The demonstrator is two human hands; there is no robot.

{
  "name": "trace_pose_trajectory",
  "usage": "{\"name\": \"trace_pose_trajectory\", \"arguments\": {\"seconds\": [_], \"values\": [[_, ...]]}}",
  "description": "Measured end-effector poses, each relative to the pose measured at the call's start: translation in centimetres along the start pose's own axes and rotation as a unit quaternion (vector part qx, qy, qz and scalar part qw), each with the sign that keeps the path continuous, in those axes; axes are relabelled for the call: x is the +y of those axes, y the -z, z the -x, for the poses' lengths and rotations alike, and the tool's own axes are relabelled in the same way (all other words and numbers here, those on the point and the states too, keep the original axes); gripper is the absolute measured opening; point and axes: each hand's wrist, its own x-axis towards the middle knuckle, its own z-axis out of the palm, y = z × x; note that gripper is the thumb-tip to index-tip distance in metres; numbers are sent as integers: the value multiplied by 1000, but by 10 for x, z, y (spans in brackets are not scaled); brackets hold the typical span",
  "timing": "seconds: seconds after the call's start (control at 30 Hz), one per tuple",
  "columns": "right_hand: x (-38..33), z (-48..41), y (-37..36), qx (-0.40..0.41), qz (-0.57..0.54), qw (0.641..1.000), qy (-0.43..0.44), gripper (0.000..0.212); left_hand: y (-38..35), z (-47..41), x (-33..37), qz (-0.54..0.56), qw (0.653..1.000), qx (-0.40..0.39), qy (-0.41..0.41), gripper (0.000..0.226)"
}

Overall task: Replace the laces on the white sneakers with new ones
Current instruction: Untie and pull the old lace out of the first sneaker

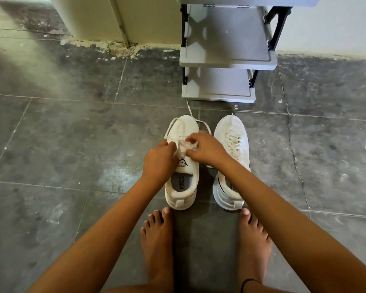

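Two white sneakers stand side by side on the floor, toes pointing away from me. Both my hands are over the left sneaker. My left hand pinches its white lace at the eyelets, beside the tongue. My right hand pinches the same lace from the other side. The lace's loose ends trail over the toe, and one runs out toward the rack. The right sneaker stays fully laced and untouched, with my right forearm crossing its heel.
A grey plastic shoe rack with black posts stands just beyond the sneakers, against the wall. My bare feet are planted right behind the heels. Dark grey floor tiles spread to the left and right.
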Motion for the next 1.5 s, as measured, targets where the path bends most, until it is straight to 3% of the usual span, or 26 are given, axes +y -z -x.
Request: {"name": "trace_pose_trajectory", "arguments": {"seconds": [0.07,0.13,0.27,0.37,0.43,0.5,0.57,0.67,0.73,0.83,0.9,1.0,1.13,1.4,1.5], "values": [[4,4,-9,-30,22,999,-17,48,-1,2,-1,29,1000,-4,-3,31],[2,4,-13,10,30,999,-6,44,0,3,-5,62,998,-15,2,38],[-5,-2,-11,73,151,986,10,30,3,-1,-6,75,996,-41,9,48],[-3,-4,-8,90,143,986,-1,20,3,-4,-5,59,997,-53,12,47],[-2,-3,-5,110,68,992,2,13,1,-4,-4,45,997,-60,17,46],[-10,-2,2,130,-86,987,35,10,0,-4,-4,28,998,-60,17,44],[-22,-1,11,158,-241,953,89,4,-2,-3,-1,17,998,-56,14,42],[-25,0,19,191,-344,914,98,7,-2,-4,1,16,998,-52,17,40],[-15,-1,16,173,-309,934,54,6,-2,-5,2,16,998,-56,22,40],[4,-1,2,46,-84,995,-7,32,-1,-6,2,17,998,-56,17,37],[6,1,-9,3,35,999,7,45,-2,-5,3,13,999,-52,8,34],[-3,1,-16,57,163,984,49,40,-2,-5,2,10,999,-46,7,33],[-7,-3,-15,106,195,973,63,24,-2,-5,2,13,999,-47,4,35],[-2,-6,-17,108,237,964,62,32,-3,-5,1,11,999,-41,-2,36],[0,-3,-21,140,168,972,84,20,-4,-5,1,11,999,-45,-1,37]]}}
